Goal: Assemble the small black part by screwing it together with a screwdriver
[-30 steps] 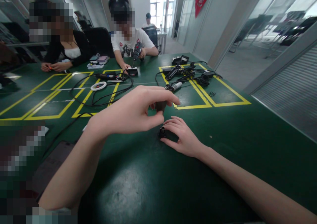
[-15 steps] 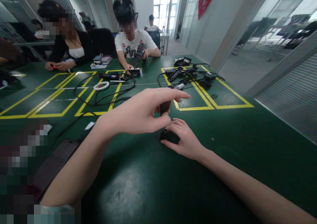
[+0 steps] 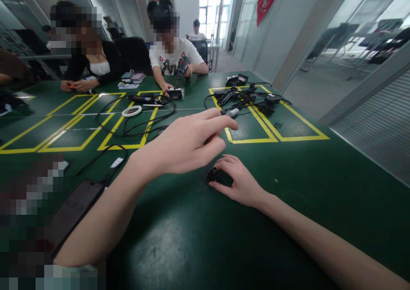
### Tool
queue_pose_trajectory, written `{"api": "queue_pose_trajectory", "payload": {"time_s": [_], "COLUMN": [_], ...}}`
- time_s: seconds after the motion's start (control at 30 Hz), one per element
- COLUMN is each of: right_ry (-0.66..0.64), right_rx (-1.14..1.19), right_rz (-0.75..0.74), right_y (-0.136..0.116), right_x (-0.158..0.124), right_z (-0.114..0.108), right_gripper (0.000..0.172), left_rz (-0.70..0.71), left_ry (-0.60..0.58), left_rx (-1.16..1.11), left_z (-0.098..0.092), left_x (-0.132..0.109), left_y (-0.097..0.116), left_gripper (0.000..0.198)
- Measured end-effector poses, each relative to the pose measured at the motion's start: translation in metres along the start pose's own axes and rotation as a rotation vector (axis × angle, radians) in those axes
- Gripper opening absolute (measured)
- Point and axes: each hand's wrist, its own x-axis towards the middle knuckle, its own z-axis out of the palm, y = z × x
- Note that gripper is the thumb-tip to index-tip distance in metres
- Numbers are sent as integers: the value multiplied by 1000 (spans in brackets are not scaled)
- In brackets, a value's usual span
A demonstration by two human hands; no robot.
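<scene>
My right hand (image 3: 241,182) rests on the green table (image 3: 198,238) with its fingers curled round a small black part (image 3: 213,174). A short round socket on that part points up. My left hand (image 3: 187,145) hovers just above and behind it, fingers stretched forward and pressed against the thumb. The small dark piece it pinched a moment ago is now hidden behind those fingers.
A yellow-taped square ahead holds black tools, cables and a silver-tipped driver (image 3: 232,112). A white tape ring (image 3: 131,110) and looping cables lie to the left. A dark flat device (image 3: 72,211) sits by my left forearm. Two people (image 3: 173,55) work at the far edge.
My left hand has dropped slightly and closed over the dark piece, which no longer shows. My right hand stays on the black part.
</scene>
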Motion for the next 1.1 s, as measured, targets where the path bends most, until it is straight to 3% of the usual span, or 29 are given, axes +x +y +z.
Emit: {"api": "queue_pose_trajectory", "payload": {"time_s": [0.33,0.6,0.93,1.1], "right_ry": [-16,-21,-143,-137], "right_rx": [22,57,75,84], "right_rz": [16,35,-69,-77], "right_y": [2,2,14,17], "right_x": [-1,-3,-8,-8], "right_z": [1,1,-10,-7], "right_gripper": [15,25,35,26], "left_rz": [14,46,86,68], "left_ry": [79,95,141,82], "left_rx": [36,52,22,13], "left_z": [2,9,18,13], "left_x": [0,1,3,2], "left_y": [-1,10,-1,-2], "left_gripper": [23,32,31,39]}}
